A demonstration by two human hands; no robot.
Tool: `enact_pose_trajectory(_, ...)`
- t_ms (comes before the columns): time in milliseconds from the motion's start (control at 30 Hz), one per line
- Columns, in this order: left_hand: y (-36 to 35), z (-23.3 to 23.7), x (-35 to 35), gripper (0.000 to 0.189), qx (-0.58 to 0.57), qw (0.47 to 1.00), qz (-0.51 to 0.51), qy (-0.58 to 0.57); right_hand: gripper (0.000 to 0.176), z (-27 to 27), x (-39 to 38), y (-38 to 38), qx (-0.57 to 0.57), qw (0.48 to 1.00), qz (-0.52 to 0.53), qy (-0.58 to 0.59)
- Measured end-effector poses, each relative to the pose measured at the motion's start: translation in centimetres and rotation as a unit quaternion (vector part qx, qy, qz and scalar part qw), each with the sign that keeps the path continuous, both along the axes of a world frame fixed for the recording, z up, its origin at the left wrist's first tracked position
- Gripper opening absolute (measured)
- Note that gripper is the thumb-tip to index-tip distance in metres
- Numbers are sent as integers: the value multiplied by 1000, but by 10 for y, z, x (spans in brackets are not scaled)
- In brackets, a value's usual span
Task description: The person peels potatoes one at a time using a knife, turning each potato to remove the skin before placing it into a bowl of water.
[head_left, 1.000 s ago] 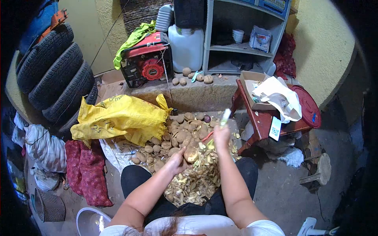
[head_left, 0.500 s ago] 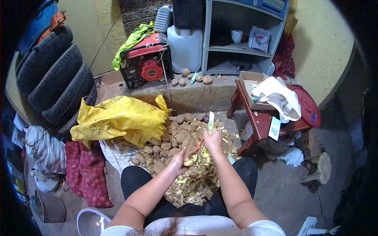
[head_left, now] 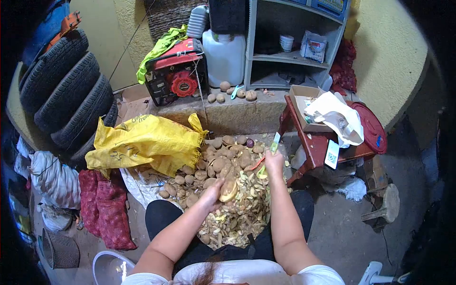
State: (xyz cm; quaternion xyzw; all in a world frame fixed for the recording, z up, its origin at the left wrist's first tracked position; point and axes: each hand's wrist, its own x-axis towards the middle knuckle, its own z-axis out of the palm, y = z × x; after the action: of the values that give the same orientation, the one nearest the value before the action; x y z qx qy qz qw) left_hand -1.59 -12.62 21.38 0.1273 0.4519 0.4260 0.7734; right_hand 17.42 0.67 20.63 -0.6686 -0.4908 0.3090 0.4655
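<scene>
In my left hand [head_left: 212,194] is a partly peeled potato [head_left: 229,191], its pale cut side facing right. My right hand [head_left: 274,164] grips a peeler [head_left: 275,141]; its pale, green-banded handle sticks up above the fist, and orange and yellow-green parts show below, to the left. The peeler is apart from the potato. Under both hands lies a heap of peelings [head_left: 237,223] between my knees. Unpeeled potatoes [head_left: 218,165] are piled just beyond, with a purple onion [head_left: 250,143] at the far edge.
A yellow sack [head_left: 145,147] lies left of the potatoes. Red net bags [head_left: 107,209] and stacked tyres [head_left: 66,90] stand further left. Behind are a generator [head_left: 178,78] and a white jerrycan [head_left: 224,59] on a ledge. At right, a red stool [head_left: 304,149] carries a box and a phone [head_left: 332,154].
My right hand has moved right with the peeler, away from the potato. In my left hand the potato now shows a larger pale side.
</scene>
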Motion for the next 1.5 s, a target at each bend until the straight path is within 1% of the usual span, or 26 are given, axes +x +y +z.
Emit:
enact_pose_trajectory(67, 8, -17, -11, 36, -34, 999, 0, -26, 29, 14, -2, -9, 15, 999, -17, -35)
enact_pose_trajectory(100, 10, -19, -10, 36, -33, 999, 1, -27, 31, 20, -4, -12, 22, 995, -31, -97)
enact_pose_trajectory(133, 12, -21, -9, 37, -36, 997, 5, 68, 33, 25, -6, -15, 28, 986, -45, -159)
enact_pose_trajectory(167, 13, -23, -7, 38, -39, 986, 9, 163, 33, 28, -10, -17, 29, 986, -45, -160)
enact_pose_trajectory(233, 8, -10, 2, 39, -37, 977, 10, 208, 32, 30, -17, -24, 6, 999, 45, 11)
enact_pose_trajectory(267, 7, -6, 7, 40, -36, 967, 10, 254, 32, 13, -20, -21, 6, 999, 44, 10)
enact_pose_trajectory(300, 8, -10, 9, 40, -40, 963, 24, 265, 33, -17, -25, -13, -30, 994, 93, 56)
enact_pose_trajectory(333, 9, -10, 8, 40, -40, 963, 24, 265, 34, -22, -31, -12, -66, 983, 141, 102)
enact_pose_trajectory(400, 10, -11, 1, 38, -68, 997, -10, 36, 33, -14, -38, -23, -87, 982, 164, -33)
enact_pose_trajectory(433, 10, -15, -3, 38, -68, 997, -10, 37, 32, -6, -40, -28, -48, 988, 139, -39)
enact_pose_trajectory(467, 10, -24, -7, 38, -56, 998, -27, -16, 32, -9, -37, -25, -48, 988, 139, -38)
enact_pose_trajectory(500, 10, -28, -9, 38, -43, 996, -43, -69, 31, -14, -30, -17, -19, 999, 32, -38)
enact_pose_trajectory(533, 9, -23, -8, 38, -44, 996, -42, -69, 31, -11, -26, -13, 10, 997, -73, -38)
enact_pose_trajectory(600, 7, -12, -7, 38, -71, 995, 0, -74, 31, 3, -15, -11, 27, 996, -83, -18)
enact_pose_trajectory(667, 8, -12, -10, 39, -65, 994, -9, -88, 31, 9, -13, -13, 46, 994, -95, -1)
enact_pose_trajectory(733, 8, -7, -10, 38, -55, 994, -14, -94, 29, 6, -25, -19, 40, 999, -10, -2)
enact_pose_trajectory(767, 7, -2, -7, 38, -55, 994, -14, -95, 29, 44, -36, -43, 53, 998, 30, 18)
enact_pose_trajectory(800, 6, 3, -1, 37, -46, 997, -9, -59, 30, 42, -42, -43, 95, 993, 65, 4)
enact_pose_trajectory(867, 5, 4, 8, 37, -38, 999, -5, -23, 30, 42, -45, -52, 66, 994, 82, -38)
enact_pose_trajectory(967, 4, 2, 15, 31, -59, 997, 24, 48, 30, 40, -46, -53, 87, 988, 83, -94)
enact_pose_trajectory(1200, -3, 23, 14, 30, 27, 995, -4, 97, 31, 33, -23, -31, -24, 995, 62, -74)
enact_pose_trajectory(1300, -7, 17, 2, 33, 49, 993, -102, 19, 29, 30, -8, -19, -34, 996, 48, -72)
enact_pose_trajectory(1333, -6, 17, 1, 33, 50, 993, -102, 19, 29, 24, -5, -15, -33, 996, 47, -72)
enact_pose_trajectory(1400, -5, 16, 0, 35, 41, 998, -33, -31, 30, 19, -2, -12, -48, 997, 66, 20)
enact_pose_trajectory(1467, 0, 1, -8, 37, 35, 996, -30, -82, 31, 19, -2, -14, -56, 997, 48, 23)
enact_pose_trajectory(1500, -1, 11, -9, 38, 36, 990, -14, -138, 31, 16, -1, -12, -25, 999, 23, -33)
